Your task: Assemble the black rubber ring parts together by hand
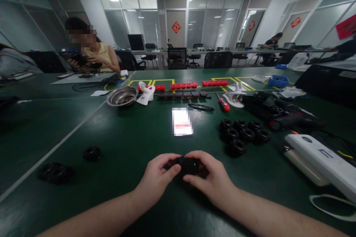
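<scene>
Both my hands meet low in the middle of the green table [125,148]. My left hand [157,176] and my right hand [210,177] are closed around a small black wheel-like part [187,166], fingers pinching it from either side. A cluster of several similar black wheels [243,133] lies to the right of my hands. One loose black wheel [92,153] and a small pile of them [55,172] lie to the left.
A phone [182,121] lies beyond my hands. Farther back are a metal bowl [122,96], a red-handled screwdriver [223,103], red and black part rows [183,86], a black power tool [280,113] and a white box [322,157]. Another person [91,53] sits at the far left.
</scene>
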### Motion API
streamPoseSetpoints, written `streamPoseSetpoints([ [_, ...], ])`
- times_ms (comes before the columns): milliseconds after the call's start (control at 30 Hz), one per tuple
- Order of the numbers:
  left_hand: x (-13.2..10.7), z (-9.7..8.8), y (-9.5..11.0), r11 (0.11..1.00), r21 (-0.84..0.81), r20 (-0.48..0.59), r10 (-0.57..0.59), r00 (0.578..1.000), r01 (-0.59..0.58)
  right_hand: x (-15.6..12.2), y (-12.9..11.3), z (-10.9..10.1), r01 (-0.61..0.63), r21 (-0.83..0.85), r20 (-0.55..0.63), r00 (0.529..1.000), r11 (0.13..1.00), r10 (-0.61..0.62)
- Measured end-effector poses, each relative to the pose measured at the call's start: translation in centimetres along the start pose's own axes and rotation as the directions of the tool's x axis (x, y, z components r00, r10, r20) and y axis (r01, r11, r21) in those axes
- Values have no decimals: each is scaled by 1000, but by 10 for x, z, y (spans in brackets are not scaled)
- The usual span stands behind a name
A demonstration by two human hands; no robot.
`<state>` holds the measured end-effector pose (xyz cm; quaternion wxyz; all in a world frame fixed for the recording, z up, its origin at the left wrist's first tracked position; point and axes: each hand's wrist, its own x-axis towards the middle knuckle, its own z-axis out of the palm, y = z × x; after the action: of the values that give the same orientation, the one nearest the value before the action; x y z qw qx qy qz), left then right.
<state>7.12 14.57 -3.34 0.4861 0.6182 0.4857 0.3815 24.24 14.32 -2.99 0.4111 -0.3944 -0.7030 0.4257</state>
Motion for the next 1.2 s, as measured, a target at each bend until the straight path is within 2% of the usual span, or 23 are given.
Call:
streamPoseSetpoints([
  [100,5,1,0,993,-91,64,-73,995,78,-2,-5,-4,176,-208,107,982,962,-157],
  [200,5,2,-2,981,-164,36,-97,995,101,-2,-6,-6,175,-230,170,976,957,-138],
  [333,2,2,-5,970,-214,79,-104,991,119,-1,-4,-5,178,-204,118,981,963,-156],
  [433,-1,1,-5,970,-228,118,-57,991,83,0,-1,-5,185,-102,46,982,977,-181],
  [533,-3,2,-2,985,-165,79,-32,996,45,2,4,-7,108,97,-18,994,989,-107],
  [600,-3,3,-2,990,-128,54,-44,998,50,4,6,-9,53,160,0,999,986,-53],
  [767,-4,5,-1,962,-251,88,-84,993,104,10,6,-13,26,-56,39,999,998,-23],
  [867,-6,5,-2,969,-233,146,-55,988,88,8,4,-13,45,-143,80,996,989,-33],
  [967,-6,3,-6,983,-180,150,-12,989,39,2,2,-9,53,-106,81,996,993,-45],
  [1067,-4,2,-8,986,-161,142,-13,990,36,-3,2,-6,50,-23,35,998,998,-49],
  [1200,-5,2,-6,986,-165,92,6,996,10,-3,2,-3,106,34,-31,994,994,-105],
])
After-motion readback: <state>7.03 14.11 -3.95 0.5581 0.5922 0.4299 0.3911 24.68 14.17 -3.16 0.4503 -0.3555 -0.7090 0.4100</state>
